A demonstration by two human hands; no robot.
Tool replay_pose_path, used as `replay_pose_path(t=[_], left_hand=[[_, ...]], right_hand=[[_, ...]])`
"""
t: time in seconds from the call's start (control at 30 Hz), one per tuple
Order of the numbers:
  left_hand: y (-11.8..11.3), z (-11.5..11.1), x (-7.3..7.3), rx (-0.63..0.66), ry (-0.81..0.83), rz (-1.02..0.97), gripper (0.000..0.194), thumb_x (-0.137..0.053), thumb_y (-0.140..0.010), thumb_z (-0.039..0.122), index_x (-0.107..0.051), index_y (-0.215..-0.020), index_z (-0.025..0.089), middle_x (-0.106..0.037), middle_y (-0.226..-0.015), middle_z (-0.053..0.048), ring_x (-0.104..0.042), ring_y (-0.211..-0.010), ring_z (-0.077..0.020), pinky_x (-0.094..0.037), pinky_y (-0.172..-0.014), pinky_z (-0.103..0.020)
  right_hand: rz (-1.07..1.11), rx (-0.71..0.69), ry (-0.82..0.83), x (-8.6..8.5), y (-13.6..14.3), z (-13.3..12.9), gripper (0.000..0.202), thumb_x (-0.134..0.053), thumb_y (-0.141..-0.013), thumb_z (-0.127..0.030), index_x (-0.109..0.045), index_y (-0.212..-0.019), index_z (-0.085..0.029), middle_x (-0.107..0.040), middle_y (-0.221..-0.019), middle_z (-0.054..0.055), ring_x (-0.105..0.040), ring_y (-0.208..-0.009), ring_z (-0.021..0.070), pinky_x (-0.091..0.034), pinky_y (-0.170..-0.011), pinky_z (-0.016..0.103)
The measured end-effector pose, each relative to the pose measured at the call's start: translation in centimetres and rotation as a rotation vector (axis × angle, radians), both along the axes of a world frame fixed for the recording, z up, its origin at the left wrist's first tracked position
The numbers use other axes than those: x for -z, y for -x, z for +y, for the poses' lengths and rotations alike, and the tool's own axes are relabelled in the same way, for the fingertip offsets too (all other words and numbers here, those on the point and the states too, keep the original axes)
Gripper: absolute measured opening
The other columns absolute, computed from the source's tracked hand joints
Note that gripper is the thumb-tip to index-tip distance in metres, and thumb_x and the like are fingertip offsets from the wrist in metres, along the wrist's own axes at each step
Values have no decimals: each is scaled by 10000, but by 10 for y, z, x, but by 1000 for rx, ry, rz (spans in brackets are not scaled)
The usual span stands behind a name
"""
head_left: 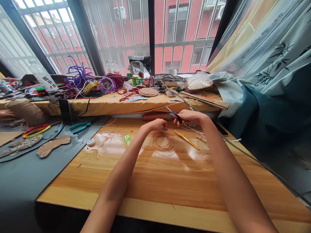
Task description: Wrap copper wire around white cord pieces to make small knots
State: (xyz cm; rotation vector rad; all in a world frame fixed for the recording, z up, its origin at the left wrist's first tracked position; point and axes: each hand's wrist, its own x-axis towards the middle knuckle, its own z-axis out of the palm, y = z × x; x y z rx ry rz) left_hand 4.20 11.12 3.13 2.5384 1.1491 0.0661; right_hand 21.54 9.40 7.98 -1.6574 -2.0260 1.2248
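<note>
My right hand (190,116) grips a pair of black-handled scissors (178,117), whose blades point up and left toward the spool. To the left of it, my left hand (157,124) is closed with the fingers curled in. Whatever lies between those fingers is hidden. Just below both hands a coil of thin brown cord (163,144) rests on the wooden table (155,181). Behind the left hand lies a spool of reddish-brown cord (155,116). A yellow tweezer-like tool (187,139) lies right of the coil, and a green lighter (127,139) sits to its left.
Loose cord scraps (109,136) and a small white round container (90,142) lie at the table's left. On the grey surface are teal pliers (80,127) and a brown curved piece (53,145). A cluttered ledge (109,106) runs behind. A grey cable (257,160) crosses the right side.
</note>
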Motion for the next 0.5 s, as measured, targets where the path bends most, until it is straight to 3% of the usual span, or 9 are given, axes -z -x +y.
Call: replay_pose_path(t=[0.1, 0.2, 0.3, 0.43, 0.5], left_hand=[[8, -8, -24, 53, 67, 12, 255, -472, -667, 192, -596, -883, 137, -599, -828, -8, -500, -738, -117, -377, -644, -191], [11, -18, -40, 116, 253, 141, 229, -528, -628, 236, -621, -819, 150, -591, -703, 6, -497, -638, -107, -382, -567, -183], [10, -22, -41, 115, 376, 267, 273, -546, -600, 259, -629, -843, 164, -593, -677, -4, -507, -610, -116, -395, -531, -190], [6, -18, -32, 12, 306, 308, 559, -570, -570, 291, -502, -1098, 124, -601, -826, -68, -510, -648, -145, -403, -524, -217], [2, -18, -27, -38, 288, 345, 619, -600, -533, 294, -490, -1105, 82, -600, -812, -97, -511, -630, -162, -409, -517, -240]], right_hand=[[1, -1, 6, 1, -2, 2, 555, -501, -657, -612, -625, -734, -77, -598, -600, 66, -349, -394, 29, -275, -365, 168], [-12, -1, -2, 2, -3, 4, 558, -495, -661, -615, -616, -724, -73, -602, -613, 68, -349, -394, 25, -278, -368, 166], [-27, -11, 1, 2, -2, 3, 563, -481, -671, -617, -609, -721, -71, -612, -629, 79, -356, -397, 26, -290, -367, 164], [-45, -24, -1, -1, 0, -1, 579, -457, -686, -621, -604, -724, -63, -613, -633, 89, -361, -402, 27, -295, -360, 157], [-55, -32, -11, -1, 1, -2, 590, -444, -689, -627, -605, -721, -60, -615, -635, 93, -361, -402, 29, -297, -358, 159]])
